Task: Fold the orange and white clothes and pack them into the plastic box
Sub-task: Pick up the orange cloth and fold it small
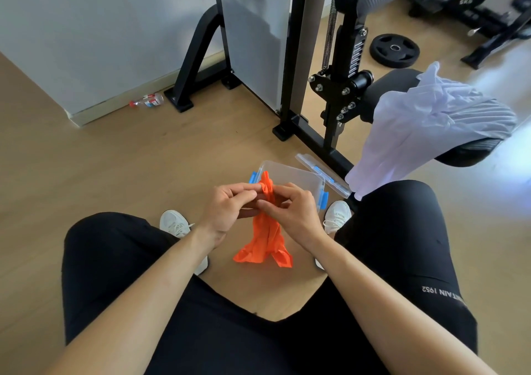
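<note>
Orange cloth [267, 239]: bunched and twisted into a rope, hanging between the knees, just above the floor [115, 159]. Upper end pinched between both hands; lower end fanned out into two loose flaps.

Left hand [227, 208]: fingers curled, thumb and fingertips pinching the top of the cloth from the left.

Right hand [290, 211]: fingers curled, gripping the same twisted part from the right, close against the left hand.

Box [298, 178]: clear plastic with blue latches, on the floor directly beyond the hands, between the shoes. Uncovered. Contents partly hidden by the hands; cannot tell whether anything lies inside.

Lid [330, 179]: clear with blue clips, just beside the box on its far right side, near the base of the machine frame [339, 93].

White cloth [425, 127]: unfolded, draped over the black seat [465, 150] to the right, lower edge hanging down beside the right knee. Well apart from both hands.

Left shoe [175, 224] and right shoe [337, 216]: white, flat on the floor, either side of the box.

Bottle [148, 100]: lying on its side by the wall, far left.

Weight plate [394, 49]: flat on the floor, behind the frame.
</note>
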A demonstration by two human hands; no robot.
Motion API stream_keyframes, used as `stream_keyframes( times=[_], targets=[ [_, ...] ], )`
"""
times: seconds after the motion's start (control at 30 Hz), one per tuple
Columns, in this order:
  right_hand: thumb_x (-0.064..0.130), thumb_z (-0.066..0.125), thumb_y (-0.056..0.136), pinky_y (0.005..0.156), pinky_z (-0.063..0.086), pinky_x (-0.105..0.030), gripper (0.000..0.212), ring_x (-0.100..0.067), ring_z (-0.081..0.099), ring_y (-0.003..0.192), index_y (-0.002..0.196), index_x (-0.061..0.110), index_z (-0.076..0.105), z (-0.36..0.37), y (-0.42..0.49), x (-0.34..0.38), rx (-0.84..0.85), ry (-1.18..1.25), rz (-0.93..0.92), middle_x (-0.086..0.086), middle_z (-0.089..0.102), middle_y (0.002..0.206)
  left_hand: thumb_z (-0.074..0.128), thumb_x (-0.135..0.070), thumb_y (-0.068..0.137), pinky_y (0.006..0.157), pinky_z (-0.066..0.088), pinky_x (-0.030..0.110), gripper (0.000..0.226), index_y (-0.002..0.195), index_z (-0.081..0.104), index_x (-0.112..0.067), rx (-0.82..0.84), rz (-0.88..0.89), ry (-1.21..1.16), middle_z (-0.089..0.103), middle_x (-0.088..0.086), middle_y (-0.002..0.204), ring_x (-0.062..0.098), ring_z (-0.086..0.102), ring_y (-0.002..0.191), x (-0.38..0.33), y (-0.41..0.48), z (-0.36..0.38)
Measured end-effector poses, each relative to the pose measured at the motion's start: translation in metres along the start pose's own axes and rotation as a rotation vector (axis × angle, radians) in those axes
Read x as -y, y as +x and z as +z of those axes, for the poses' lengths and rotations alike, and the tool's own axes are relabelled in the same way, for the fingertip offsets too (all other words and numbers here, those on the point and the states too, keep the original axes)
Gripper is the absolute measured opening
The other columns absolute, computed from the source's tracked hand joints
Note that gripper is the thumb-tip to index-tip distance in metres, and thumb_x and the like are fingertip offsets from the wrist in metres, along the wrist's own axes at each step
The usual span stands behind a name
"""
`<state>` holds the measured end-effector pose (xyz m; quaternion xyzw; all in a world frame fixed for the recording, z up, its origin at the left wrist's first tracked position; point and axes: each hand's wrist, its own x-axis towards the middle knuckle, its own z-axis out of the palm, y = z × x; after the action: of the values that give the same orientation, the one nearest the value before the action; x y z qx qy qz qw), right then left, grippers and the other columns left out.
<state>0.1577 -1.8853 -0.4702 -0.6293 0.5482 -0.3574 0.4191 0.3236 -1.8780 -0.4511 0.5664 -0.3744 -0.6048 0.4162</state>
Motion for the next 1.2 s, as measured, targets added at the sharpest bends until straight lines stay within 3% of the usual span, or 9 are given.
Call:
stream_keyframes(
  times=[0.13, 0.23, 0.4, 0.47, 0.63, 0.9, 0.97, 1.07, 1.2],
  targets=[
    [0.024, 0.076, 0.088, 0.073, 0.052, -0.046, 0.010, -0.025, 0.062, 0.077, 0.095, 0.019, 0.080, -0.007, 0.004, -0.003, 0.049, -0.039, -0.010, -0.010, 0.067, 0.083, 0.052, 0.009, 0.093, 0.071, 0.060, 0.027, 0.029, 0.109, 0.073, -0.002, 0.071, 0.081, 0.107, 0.076, 0.016, 0.092, 0.019, 0.075, 0.081, -0.003, -0.004, -0.003],
    [0.018, 0.067, 0.094, 0.068, 0.051, -0.031, 0.011, -0.009, 0.062, 0.073, 0.092, 0.025, 0.076, -0.024, 0.008, -0.002, 0.153, -0.083, -0.030, 0.005, 0.068, 0.081, 0.066, -0.001, 0.081, 0.072, 0.057, 0.025, 0.030, 0.107, 0.074, -0.012, -0.067, 0.327, 0.372, 0.077, 0.006, 0.096, 0.014, 0.074, 0.084, 0.002, 0.005, -0.017],
    [0.017, 0.063, 0.098, 0.067, 0.046, -0.020, 0.010, -0.001, 0.057, 0.069, 0.094, 0.017, 0.073, -0.046, 0.015, 0.009, 0.274, -0.157, -0.071, 0.007, 0.068, 0.077, 0.088, -0.042, 0.064, 0.096, 0.041, 0.022, 0.090, 0.143, 0.046, -0.034, 0.071, 0.390, 0.808, 0.057, -0.012, 0.129, 0.004, 0.051, 0.117, 0.009, 0.016, -0.020],
    [0.017, 0.063, 0.097, 0.067, 0.045, -0.017, 0.010, -0.001, 0.059, 0.069, 0.096, 0.017, 0.073, -0.050, 0.017, 0.015, 0.279, -0.178, -0.095, 0.010, 0.067, 0.076, 0.086, -0.042, 0.066, 0.090, 0.042, 0.025, 0.078, 0.136, 0.052, -0.035, 0.135, 0.373, 0.851, 0.063, -0.015, 0.116, 0.005, 0.054, 0.106, 0.011, 0.016, -0.011],
    [0.018, 0.065, 0.096, 0.068, 0.050, -0.028, 0.008, -0.008, 0.061, 0.072, 0.095, 0.020, 0.073, -0.061, 0.018, 0.021, 0.120, -0.206, -0.128, 0.012, 0.066, 0.077, 0.057, -0.029, 0.067, 0.059, 0.044, 0.032, 0.010, 0.072, 0.058, -0.020, 0.138, 0.325, 0.879, 0.058, -0.006, 0.059, 0.004, 0.052, 0.056, 0.009, 0.017, -0.010],
    [0.018, 0.063, 0.098, 0.062, 0.044, -0.015, 0.012, 0.004, 0.056, 0.066, 0.090, 0.021, 0.072, -0.081, 0.028, 0.050, -0.200, -0.026, -0.104, 0.020, 0.063, 0.068, 0.059, -0.022, 0.064, 0.053, 0.035, 0.027, 0.007, 0.059, 0.056, -0.017, 0.110, 0.314, 0.825, 0.051, -0.001, 0.052, 0.010, 0.037, 0.050, 0.015, 0.019, -0.022],
    [0.020, 0.064, 0.097, 0.063, 0.046, -0.027, 0.013, -0.004, 0.055, 0.067, 0.088, 0.016, 0.073, -0.087, 0.033, 0.050, -0.264, -0.032, -0.097, 0.009, 0.062, 0.067, 0.060, -0.018, 0.070, 0.055, 0.035, 0.028, 0.009, 0.062, 0.060, -0.016, 0.087, 0.297, 0.717, 0.052, -0.001, 0.054, 0.007, 0.037, 0.052, 0.015, 0.022, -0.026],
    [0.018, 0.065, 0.095, 0.057, 0.037, -0.018, 0.013, 0.001, 0.045, 0.056, 0.084, 0.020, 0.072, -0.096, 0.039, 0.046, -0.330, -0.052, -0.057, 0.021, 0.053, 0.056, 0.064, -0.009, 0.087, 0.060, 0.048, 0.022, 0.023, 0.072, 0.071, -0.024, 0.014, 0.236, 0.521, 0.062, -0.014, 0.058, 0.001, 0.053, 0.057, 0.009, 0.022, -0.032],
    [0.017, 0.067, 0.093, 0.059, 0.037, -0.023, 0.010, -0.006, 0.046, 0.060, 0.085, 0.019, 0.073, -0.104, 0.041, 0.033, -0.332, -0.125, -0.006, 0.008, 0.056, 0.066, 0.054, -0.012, 0.098, 0.073, 0.059, 0.034, 0.021, 0.084, 0.068, -0.018, -0.084, 0.046, 0.132, 0.061, 0.001, 0.076, 0.013, 0.060, 0.074, -0.005, 0.019, -0.034]
  ],
)
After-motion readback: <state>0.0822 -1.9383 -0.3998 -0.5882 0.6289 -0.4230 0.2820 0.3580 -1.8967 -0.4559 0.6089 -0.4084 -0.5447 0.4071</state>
